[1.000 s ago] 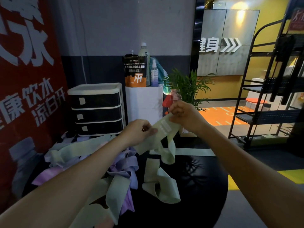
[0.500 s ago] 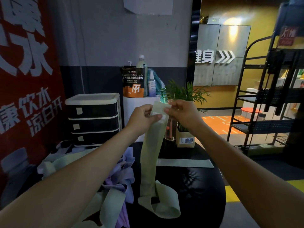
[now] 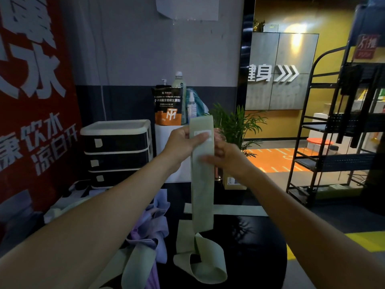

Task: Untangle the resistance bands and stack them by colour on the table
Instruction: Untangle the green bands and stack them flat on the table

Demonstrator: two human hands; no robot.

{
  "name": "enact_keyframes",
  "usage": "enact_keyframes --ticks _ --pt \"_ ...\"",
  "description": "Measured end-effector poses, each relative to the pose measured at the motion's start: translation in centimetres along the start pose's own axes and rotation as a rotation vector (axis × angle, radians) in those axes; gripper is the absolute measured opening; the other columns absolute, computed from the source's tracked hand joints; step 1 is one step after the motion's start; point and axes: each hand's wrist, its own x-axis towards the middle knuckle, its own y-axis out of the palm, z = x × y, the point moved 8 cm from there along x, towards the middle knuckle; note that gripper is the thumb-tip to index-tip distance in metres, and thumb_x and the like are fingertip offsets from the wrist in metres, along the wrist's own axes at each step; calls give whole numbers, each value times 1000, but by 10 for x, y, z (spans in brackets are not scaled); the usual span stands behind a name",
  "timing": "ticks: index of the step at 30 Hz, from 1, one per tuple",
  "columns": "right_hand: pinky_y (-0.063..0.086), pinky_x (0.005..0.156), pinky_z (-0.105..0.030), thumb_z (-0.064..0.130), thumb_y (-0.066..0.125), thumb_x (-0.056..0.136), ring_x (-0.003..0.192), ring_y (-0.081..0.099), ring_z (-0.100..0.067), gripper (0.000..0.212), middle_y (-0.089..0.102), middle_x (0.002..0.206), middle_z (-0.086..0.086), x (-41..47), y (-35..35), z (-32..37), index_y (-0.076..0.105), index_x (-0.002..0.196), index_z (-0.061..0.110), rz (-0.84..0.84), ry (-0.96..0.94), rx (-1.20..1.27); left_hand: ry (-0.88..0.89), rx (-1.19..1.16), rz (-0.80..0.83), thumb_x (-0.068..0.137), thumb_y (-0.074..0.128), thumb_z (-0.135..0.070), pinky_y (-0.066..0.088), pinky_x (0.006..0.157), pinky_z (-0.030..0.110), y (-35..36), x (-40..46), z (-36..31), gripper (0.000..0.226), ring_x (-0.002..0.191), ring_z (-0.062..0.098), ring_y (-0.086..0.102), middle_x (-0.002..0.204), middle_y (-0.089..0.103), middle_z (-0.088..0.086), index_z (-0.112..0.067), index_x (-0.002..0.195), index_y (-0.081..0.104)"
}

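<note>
Green band (image 3: pixel 202 174) held up in both grips over the table (image 3: pixel 254 247).
Top end pinched by left hand (image 3: pixel 183 142); right hand (image 3: pixel 227 155) pinches lower. Purple bands (image 3: pixel 154 224) heaped left, flat green band (image 3: pixel 235 210) behind, drawer unit (image 3: pixel 116 153) and plant (image 3: pixel 235 124) beyond.

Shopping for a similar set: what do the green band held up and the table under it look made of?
Green band: seemingly matte latex or rubber sheet; it hangs limp and curls softly on the table, with no shine. Table: glossy black top, possibly glass or lacquer, since it mirrors the plant.
</note>
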Motion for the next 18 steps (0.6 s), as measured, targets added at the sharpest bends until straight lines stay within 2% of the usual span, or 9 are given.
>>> enact_keyframes --ticks 2,5,10,13,16,18 --pt "55 75 -31 5 71 78 78 66 -12 23 68 88 -1 -3 5 -19 64 100 5 32 55 -73 -10 -59 -22 86 65 -15 54 71 27 1 4 -4 7 78 13 63 89 67 0 -19 91 64" --pt "49 73 -29 14 75 77 83 62 -19 21 66 90 -5 -6 -2 -40 65 95 9 29 125 -243 -30 -183 -102 86 64 -14 55 66 23 -6 10 -5 6 75 9 63 86 66 -3 -19 88 62" --pt "43 69 -30 14 73 79 85 59 -26 24 65 96 -17 -17 -29 -79 65 96 0 50 237 -356 -126 -359 -272 86 64 -12 51 74 23 -29 13 30 7 82 9 61 88 65 -4 -19 86 63" --pt "38 60 -18 11 66 85 83 54 -20 17 62 95 -13 -35 -42 -109 66 100 4 142 340 -491 -187 -428 -354 86 65 -14 52 72 24 -42 13 63 6 88 12 61 93 65 -2 -20 88 63" --pt "35 53 -8 5 57 90 77 49 -14 16 55 80 1 -51 -61 -137 63 104 9 116 438 -445 -260 -473 -431 86 65 -15 53 75 26 -47 12 97 7 95 15 61 98 65 -1 -20 90 62" --pt "37 60 -14 4 55 91 74 48 -15 9 52 80 -4 -63 -79 -161 60 89 11 9 558 -244 -313 -477 -469 87 64 -14 53 83 29 -44 8 121 7 100 16 60 103 64 1 -19 90 61"
